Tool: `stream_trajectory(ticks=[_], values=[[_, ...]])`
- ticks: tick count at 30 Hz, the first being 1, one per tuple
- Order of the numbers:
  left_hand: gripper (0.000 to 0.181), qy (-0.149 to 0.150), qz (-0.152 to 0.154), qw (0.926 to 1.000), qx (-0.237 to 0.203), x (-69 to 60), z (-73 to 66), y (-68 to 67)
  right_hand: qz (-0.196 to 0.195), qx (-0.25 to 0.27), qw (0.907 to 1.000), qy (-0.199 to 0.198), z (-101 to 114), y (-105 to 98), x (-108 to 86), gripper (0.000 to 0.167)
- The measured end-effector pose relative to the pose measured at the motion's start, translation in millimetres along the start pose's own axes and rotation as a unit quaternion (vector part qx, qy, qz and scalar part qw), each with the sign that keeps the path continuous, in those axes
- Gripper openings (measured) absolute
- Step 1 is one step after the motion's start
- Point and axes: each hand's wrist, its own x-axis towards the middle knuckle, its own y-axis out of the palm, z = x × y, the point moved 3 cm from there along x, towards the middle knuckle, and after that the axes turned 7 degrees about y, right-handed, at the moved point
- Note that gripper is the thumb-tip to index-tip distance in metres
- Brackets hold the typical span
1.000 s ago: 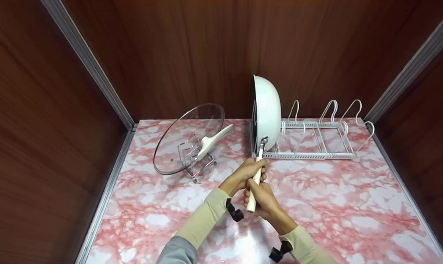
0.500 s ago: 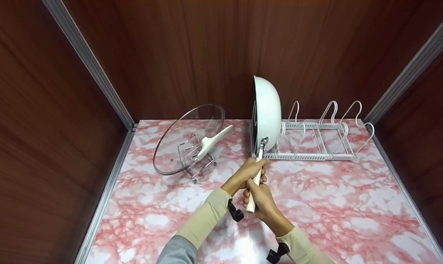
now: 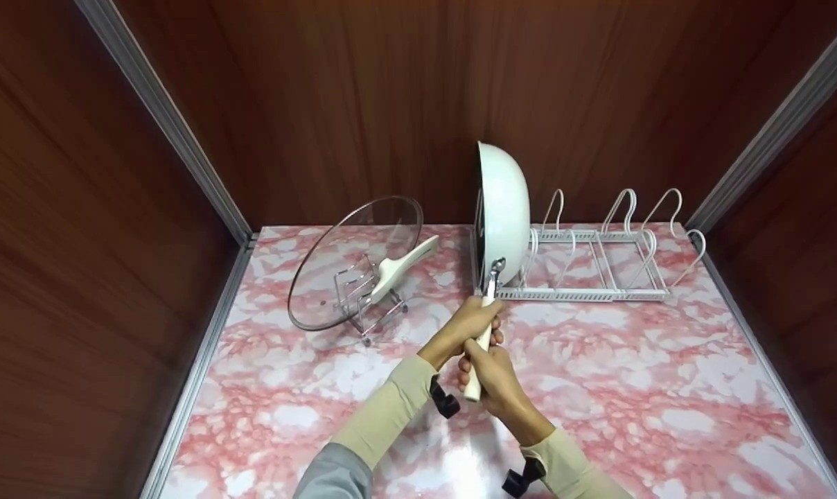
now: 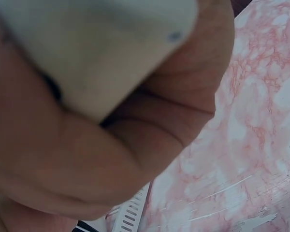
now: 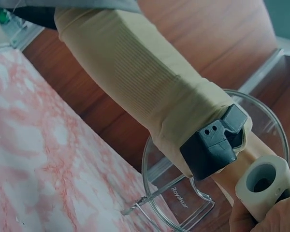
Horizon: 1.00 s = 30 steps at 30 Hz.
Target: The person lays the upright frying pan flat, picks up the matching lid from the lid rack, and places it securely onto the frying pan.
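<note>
A white pan (image 3: 507,208) stands on its edge at the left end of a white wire rack (image 3: 585,296), its dark inside turned left. My left hand (image 3: 468,324) grips the upper part of its cream handle (image 3: 473,385); my right hand (image 3: 496,378) grips the same handle lower down, close to the left one. In the left wrist view, fingers (image 4: 87,154) wrap the handle (image 4: 96,58). The right wrist view shows the hollow handle end (image 5: 261,186) beside the fingers of my right hand (image 5: 282,215).
Left of the pan, a glass lid (image 3: 314,277) with a cream handle (image 3: 394,269) leans in a small metal wire stand (image 3: 380,322). Several white loops (image 3: 628,208) rise from the rack's right part. Brown panels (image 3: 363,90) enclose the marbled red-and-white surface (image 3: 640,388).
</note>
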Motion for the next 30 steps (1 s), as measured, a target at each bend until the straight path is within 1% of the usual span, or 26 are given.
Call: stream_trajectory(ticks=[7,14,19,23,30], values=[[0.025,0.003,-0.01,0.9998,0.014,-1.6,-1.7,1.2,-0.005,-0.005,1.0,0.0,1.6,0.0,-2.3,0.004],[0.026,0.012,-0.011,0.9994,0.031,-1.2,-3.0,-0.1,-0.006,-0.01,0.9999,-0.007,2.2,0.9,-1.8,0.005],[0.026,0.016,-0.009,0.9995,0.026,-0.3,-3.1,-0.9,-0.006,-0.013,0.9999,-0.006,3.0,1.3,-1.8,0.007],[0.026,0.012,-0.003,0.9996,0.027,-1.9,-2.9,-2.0,0.002,-0.017,0.9999,-0.003,3.2,2.0,-2.6,0.006],[0.024,0.013,-0.009,0.9997,0.018,-2.8,-6.3,0.5,-0.006,-0.03,0.9995,-0.008,7.8,1.9,-3.4,0.007]])
